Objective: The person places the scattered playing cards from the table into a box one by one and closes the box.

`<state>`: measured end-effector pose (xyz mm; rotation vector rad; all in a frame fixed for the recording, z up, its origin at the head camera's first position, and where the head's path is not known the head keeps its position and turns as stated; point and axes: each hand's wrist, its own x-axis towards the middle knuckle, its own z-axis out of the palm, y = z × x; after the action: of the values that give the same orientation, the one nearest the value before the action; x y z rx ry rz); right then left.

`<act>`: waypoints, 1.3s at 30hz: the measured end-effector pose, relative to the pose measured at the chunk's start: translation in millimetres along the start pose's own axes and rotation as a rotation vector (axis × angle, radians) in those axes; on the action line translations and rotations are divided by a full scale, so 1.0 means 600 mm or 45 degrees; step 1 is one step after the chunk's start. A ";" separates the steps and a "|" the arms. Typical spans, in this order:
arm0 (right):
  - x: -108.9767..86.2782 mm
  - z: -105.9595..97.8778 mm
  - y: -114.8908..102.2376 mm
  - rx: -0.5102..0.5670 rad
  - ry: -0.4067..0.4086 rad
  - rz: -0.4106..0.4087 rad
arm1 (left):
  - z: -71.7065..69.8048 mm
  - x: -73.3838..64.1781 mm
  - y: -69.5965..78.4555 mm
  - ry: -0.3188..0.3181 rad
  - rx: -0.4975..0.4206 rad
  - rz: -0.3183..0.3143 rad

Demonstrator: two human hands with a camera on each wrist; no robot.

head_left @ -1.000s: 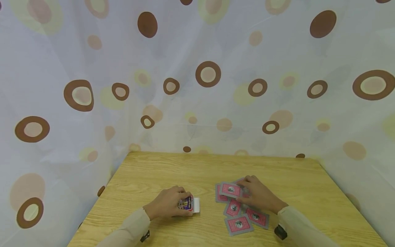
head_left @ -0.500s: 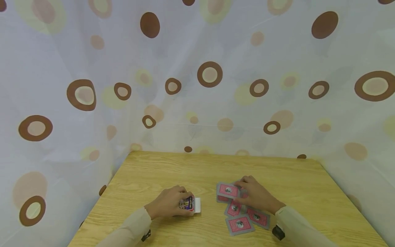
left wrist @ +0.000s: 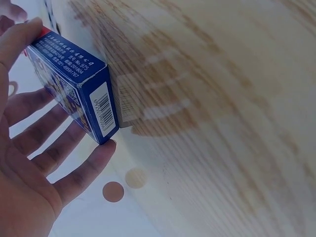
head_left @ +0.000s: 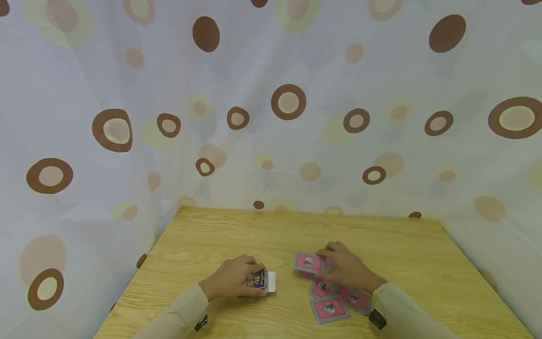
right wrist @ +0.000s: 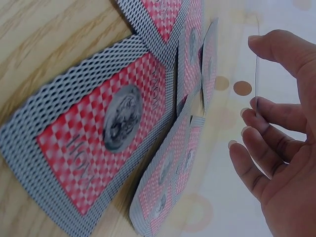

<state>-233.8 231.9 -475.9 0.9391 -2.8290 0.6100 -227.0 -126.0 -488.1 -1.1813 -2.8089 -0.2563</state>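
The held card [head_left: 308,262] is in the grip of the right hand [head_left: 346,268], pinched at its right end between thumb and fingers, and it juts out from the fingertips toward the left hand [head_left: 230,278]. It is raised over the tabletop, back upward, with another card partly showing beneath it; the right wrist view has it nearly edge-on. The left hand grips the card box [head_left: 257,278] by its sides, thumb on the near side and fingers on the far side, its white flap [head_left: 272,281] pointing toward the right hand. Nearer the person than the right hand's fingers, 3 red-and-grey cards lie back up: a lower card [head_left: 330,308], a right card [head_left: 354,300] just under the hand, and a middle card [head_left: 322,287]. The wooden table [head_left: 237,230] extends beyond the 2 hands to a white sheet [head_left: 237,70] patterned with brown rings and dots.
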 end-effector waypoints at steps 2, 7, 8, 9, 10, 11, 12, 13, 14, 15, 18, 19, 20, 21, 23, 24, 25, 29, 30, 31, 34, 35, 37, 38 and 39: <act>0.002 0.001 -0.001 0.006 -0.009 -0.006 | -0.001 0.000 0.001 -0.001 -0.012 0.000; 0.005 0.002 -0.007 -0.022 -0.013 -0.036 | -0.004 0.000 0.003 -0.008 -0.022 -0.008; 0.006 0.002 -0.008 -0.031 -0.012 -0.041 | -0.004 -0.001 0.003 -0.009 -0.020 -0.008; 0.007 0.002 -0.010 -0.044 -0.009 -0.047 | -0.005 -0.001 0.004 -0.008 -0.016 -0.009; 0.007 0.002 -0.012 -0.052 -0.013 -0.045 | -0.006 -0.002 0.004 -0.007 -0.013 -0.009; 0.008 0.003 -0.012 -0.049 -0.017 -0.042 | -0.006 -0.002 0.005 -0.005 -0.010 -0.009; 0.008 0.003 -0.013 -0.045 -0.020 -0.038 | -0.007 -0.002 0.005 -0.004 -0.009 -0.010; 0.009 0.004 -0.013 -0.044 -0.025 -0.036 | -0.008 -0.003 0.006 -0.003 -0.007 -0.011; 0.009 0.004 -0.014 -0.034 -0.028 -0.034 | -0.009 -0.003 0.007 -0.002 -0.007 -0.013; 0.010 0.004 -0.014 -0.024 -0.033 -0.030 | -0.009 -0.003 0.007 -0.002 -0.005 -0.012; 0.010 0.003 -0.017 0.002 -0.044 -0.024 | -0.010 -0.003 0.007 0.000 -0.005 -0.009; 0.010 0.003 -0.018 0.010 -0.046 -0.023 | -0.010 -0.003 0.006 0.003 -0.003 -0.006; 0.010 0.002 -0.019 0.016 -0.047 -0.019 | -0.010 -0.003 0.006 0.008 -0.001 0.000; 0.010 0.001 -0.020 0.016 -0.049 -0.016 | -0.009 -0.002 0.005 0.013 0.002 0.005; 0.011 0.001 -0.022 0.018 -0.048 -0.013 | -0.008 -0.001 0.005 0.023 0.004 0.015; 0.011 0.001 -0.023 0.019 -0.046 -0.014 | -0.006 -0.001 0.004 0.027 0.006 0.019; 0.011 0.002 -0.023 0.022 -0.042 -0.017 | -0.006 -0.001 0.004 0.027 0.008 0.021; 0.013 0.006 -0.022 0.005 -0.020 -0.040 | -0.004 0.000 0.004 0.021 0.011 0.021; 0.014 0.007 -0.022 -0.010 -0.014 -0.047 | -0.004 0.000 0.004 0.022 0.012 0.020; 0.015 0.008 -0.023 -0.025 -0.007 -0.053 | -0.004 0.000 0.004 0.024 0.013 0.021; 0.017 0.010 -0.023 -0.063 0.001 -0.065 | -0.004 -0.001 0.004 0.034 0.018 0.025; 0.017 0.011 -0.024 -0.066 0.001 -0.062 | -0.004 -0.001 0.004 0.036 0.017 0.027; 0.017 0.010 -0.026 -0.047 0.000 -0.059 | -0.003 0.000 0.003 0.033 0.012 0.021; 0.017 0.010 -0.027 -0.037 -0.003 -0.059 | -0.003 0.000 0.003 0.028 0.007 0.015; 0.017 0.009 -0.028 -0.023 -0.007 -0.057 | -0.002 0.000 0.003 0.022 0.004 0.009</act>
<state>-231.7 212.0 -473.0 1.0002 -2.8051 0.5769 -225.7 -124.9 -486.8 -1.1816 -2.7888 -0.2599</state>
